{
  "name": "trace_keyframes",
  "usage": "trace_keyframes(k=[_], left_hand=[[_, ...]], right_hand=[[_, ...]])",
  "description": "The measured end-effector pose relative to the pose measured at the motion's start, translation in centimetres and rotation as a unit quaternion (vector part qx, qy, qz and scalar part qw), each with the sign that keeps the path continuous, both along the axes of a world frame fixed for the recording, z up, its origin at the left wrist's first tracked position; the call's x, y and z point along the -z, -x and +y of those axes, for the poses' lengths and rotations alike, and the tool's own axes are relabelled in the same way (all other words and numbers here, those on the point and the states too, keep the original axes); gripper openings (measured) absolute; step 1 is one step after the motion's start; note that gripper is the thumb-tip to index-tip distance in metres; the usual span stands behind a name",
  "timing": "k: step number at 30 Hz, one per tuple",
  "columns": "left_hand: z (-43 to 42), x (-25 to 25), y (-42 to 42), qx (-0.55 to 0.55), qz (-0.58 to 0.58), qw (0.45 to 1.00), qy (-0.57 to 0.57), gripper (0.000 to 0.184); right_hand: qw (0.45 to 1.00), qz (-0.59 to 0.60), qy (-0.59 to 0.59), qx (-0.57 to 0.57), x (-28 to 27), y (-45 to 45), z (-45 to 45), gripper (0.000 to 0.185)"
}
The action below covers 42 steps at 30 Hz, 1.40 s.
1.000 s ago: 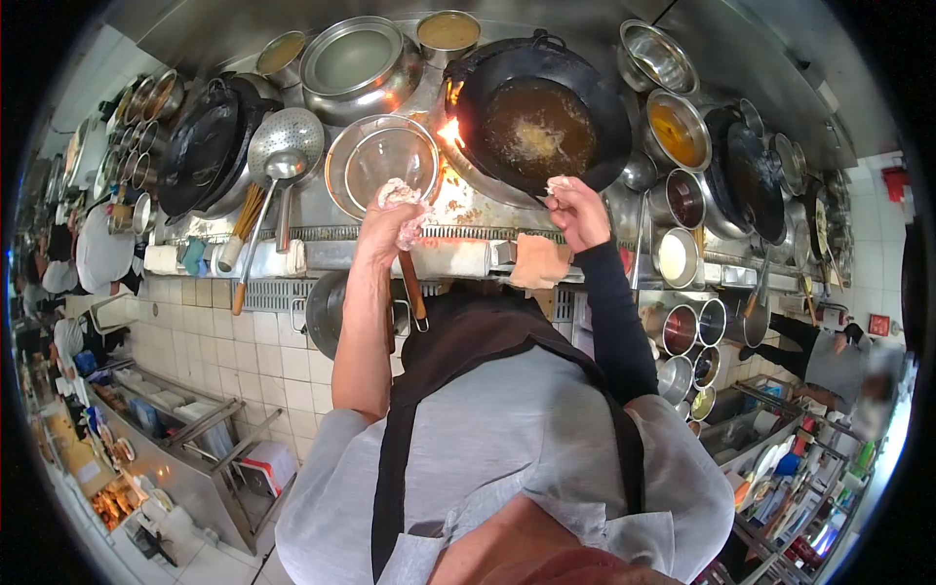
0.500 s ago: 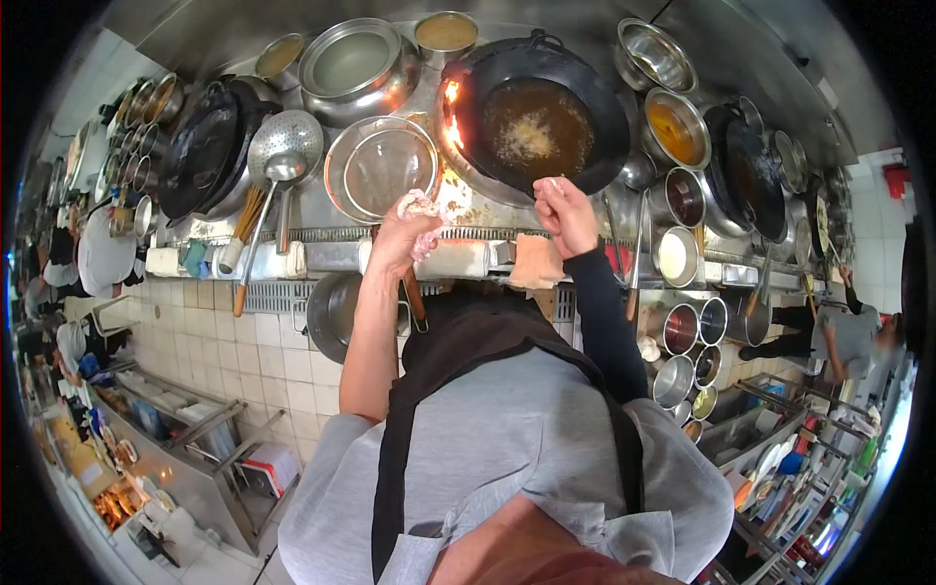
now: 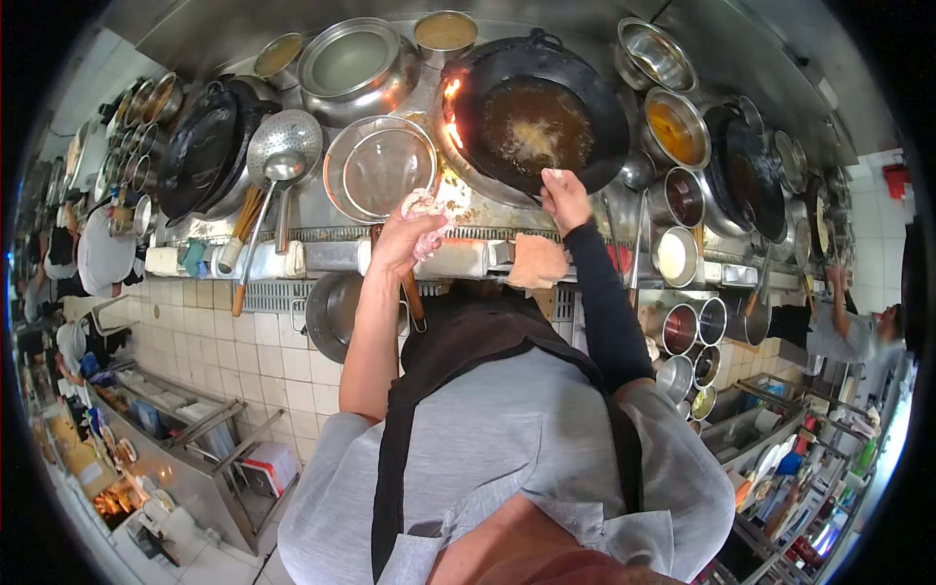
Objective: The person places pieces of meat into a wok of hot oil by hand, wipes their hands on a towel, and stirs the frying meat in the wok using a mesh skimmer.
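My left hand (image 3: 395,244) is closed around a clump of pale pink raw meat (image 3: 425,210) that bulges out past the thumb and hangs below it. Its place is just in front of the round wire strainer (image 3: 381,174). At the near rim of a black wok (image 3: 609,146), my right hand (image 3: 565,200) is closed in a pinch, with a small pale piece of raw meat (image 3: 548,176) at the fingertips. Brown oil (image 3: 561,107) fills the wok's bottom, and pale foam (image 3: 532,139) bubbles in it. Flames (image 3: 451,112) lick up at the wok's left side.
Left of the strainer lie a perforated skimmer (image 3: 285,136) and a ladle (image 3: 284,168). A large steel pot (image 3: 356,93) stands behind. Bowls of sauce (image 3: 676,129) line the right side. An orange cloth (image 3: 537,260) lies on the front edge. Another person (image 3: 846,327) works far right.
My right hand has shifted slightly toward the wok's middle, fingertips higher. The foam in the oil has moved a little nearer and changed shape. My left hand stays almost still.
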State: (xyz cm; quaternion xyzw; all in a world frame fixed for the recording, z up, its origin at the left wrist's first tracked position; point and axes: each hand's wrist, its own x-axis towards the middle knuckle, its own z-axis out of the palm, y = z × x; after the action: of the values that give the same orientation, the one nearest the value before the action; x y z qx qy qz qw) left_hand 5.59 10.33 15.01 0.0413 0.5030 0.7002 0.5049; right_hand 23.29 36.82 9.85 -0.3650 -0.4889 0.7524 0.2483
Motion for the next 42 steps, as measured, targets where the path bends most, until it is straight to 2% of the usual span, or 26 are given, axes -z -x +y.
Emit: trace_keyframes(k=[1, 2, 5, 6, 9, 12, 15, 18, 19, 21, 22, 25, 26, 29, 30, 31, 32, 33, 34, 35, 37, 40, 42], left_hand=[[0.0, 0.0, 0.0, 0.000, -0.002, 1.000, -0.004, 0.040], [0.0, -0.1, 0.1, -0.001, -0.003, 1.000, -0.007, 0.039], [0.0, -0.4, 0.1, 0.000, -0.005, 1.000, -0.013, 0.038], [0.1, -0.6, 0.2, 0.000, -0.005, 1.000, -0.012, 0.038], [0.0, -1.0, 0.2, 0.006, -0.002, 1.000, -0.010, 0.036], [0.0, -1.3, 0.1, 0.000, -0.002, 1.000, -0.013, 0.033], [0.0, -0.6, 0.2, -0.012, -0.020, 0.999, -0.048, 0.027], [-0.3, -0.4, 0.5, -0.023, -0.066, 0.994, -0.088, 0.030], [-0.3, -0.5, 0.6, -0.024, -0.085, 0.991, -0.102, 0.034], [-0.5, -0.9, 0.9, 0.002, -0.133, 0.980, -0.148, 0.042], [-0.5, -1.8, 0.9, 0.008, -0.152, 0.974, -0.166, 0.043], [-0.2, -2.7, 0.4, 0.020, -0.181, 0.966, -0.182, 0.046], [-0.1, -2.7, 0.3, 0.023, -0.185, 0.966, -0.181, 0.047], [0.2, -1.7, -0.2, 0.015, -0.091, 0.987, -0.130, 0.045], [0.3, -1.9, -0.3, 0.028, -0.060, 0.992, -0.110, 0.044], [0.4, -2.5, -0.5, 0.043, -0.030, 0.995, -0.088, 0.043], [0.6, -2.7, -0.6, 0.061, 0.000, 0.996, -0.066, 0.043], [0.8, -1.9, -0.4, 0.094, 0.018, 0.994, -0.047, 0.040], [0.9, -0.4, 0.1, 0.128, 0.037, 0.991, -0.028, 0.038], [1.1, -0.6, 0.1, 0.161, 0.056, 0.985, -0.009, 0.036], [1.4, -1.0, -0.6, 0.154, 0.086, 0.984, 0.006, 0.031], [1.1, -1.3, 0.0, 0.180, 0.101, 0.978, -0.008, 0.027], [0.7, -1.0, 0.1, 0.185, 0.116, 0.975, -0.029, 0.025]], right_hand=[[0.998, 0.031, 0.051, -0.021, -1.0, -0.1, 0.3, 0.011], [0.996, 0.055, 0.049, -0.058, -1.3, -0.1, 0.8, 0.017], [0.994, 0.040, 0.082, -0.053, -2.8, -0.7, 1.4, 0.018], [0.991, 0.065, 0.092, -0.066, -1.8, -0.9, 1.9, 0.015], [0.995, 0.037, 0.069, -0.066, -1.4, -0.9, 1.9, 0.013], [0.982, 0.065, 0.165, -0.063, -2.3, -0.3, 1.8, 0.011], [0.991, 0.015, 0.063, -0.120, -0.2, -0.5, 3.1, 0.009], [0.964, -0.107, -0.199, -0.138, 2.5, -0.4, 4.8, 0.012], [0.920, -0.181, -0.324, -0.129, 2.8, -0.5, 5.3, 0.014], [0.768, -0.314, -0.550, -0.101, 1.6, -0.5, 5.4, 0.018], [0.783, -0.365, -0.493, -0.108, 0.4, -0.5, 5.2, 0.023], [0.731, -0.401, -0.536, -0.131, 5.2, -1.4, 8.1, 0.033], [0.685, -0.424, -0.561, -0.190, 5.3, -1.7, 8.6, 0.037], [0.738, -0.386, -0.533, -0.150, -0.1, -0.8, 4.6, 0.037], [0.774, -0.303, -0.537, -0.142, -0.2, -0.7, 3.0, 0.035], [0.825, -0.203, -0.496, -0.181, -1.8, -0.1, 0.6, 0.035], [0.887, -0.132, -0.373, -0.239, -5.3, 0.9, -2.7, 0.039], [0.875, -0.045, -0.388, -0.286, -6.5, 1.7, -4.7, 0.045], [0.886, -0.034, -0.337, -0.316, -9.1, 2.5, -7.1, 0.051], [0.880, -0.033, -0.344, -0.325, -10.1, 3.2, -8.2, 0.045], [0.841, -0.004, -0.402, -0.363, -9.3, 4.2, -8.3, 0.037], [0.853, -0.006, -0.413, -0.319, -9.1, 4.1, -8.6, 0.025], [0.924, -0.005, -0.230, -0.307, -8.5, 3.8, -9.0, 0.021]])
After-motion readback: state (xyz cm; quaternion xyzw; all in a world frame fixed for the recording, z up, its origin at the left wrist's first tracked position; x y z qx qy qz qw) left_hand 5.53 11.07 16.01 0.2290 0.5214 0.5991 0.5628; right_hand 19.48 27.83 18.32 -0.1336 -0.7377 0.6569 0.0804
